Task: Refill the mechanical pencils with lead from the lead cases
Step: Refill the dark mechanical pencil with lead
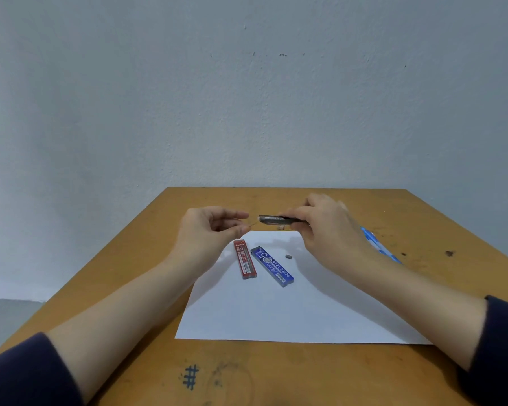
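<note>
My right hand (323,227) grips a dark lead case (272,219) level above the table, its open end pointing left. My left hand (208,230) pinches a thin lead (254,226) between thumb and forefinger just left of that open end. On the white paper (291,312) lie a red lead case (245,259) and a blue lead case (272,266), side by side. A blue mechanical pencil (379,244) lies on the table to the right, partly hidden behind my right wrist.
A small grey cap (289,256) lies on the paper right of the blue case. Another small piece (280,227) sits beyond the paper's far edge. The brown wooden table (129,288) stands against a grey wall; its left edge drops to the floor.
</note>
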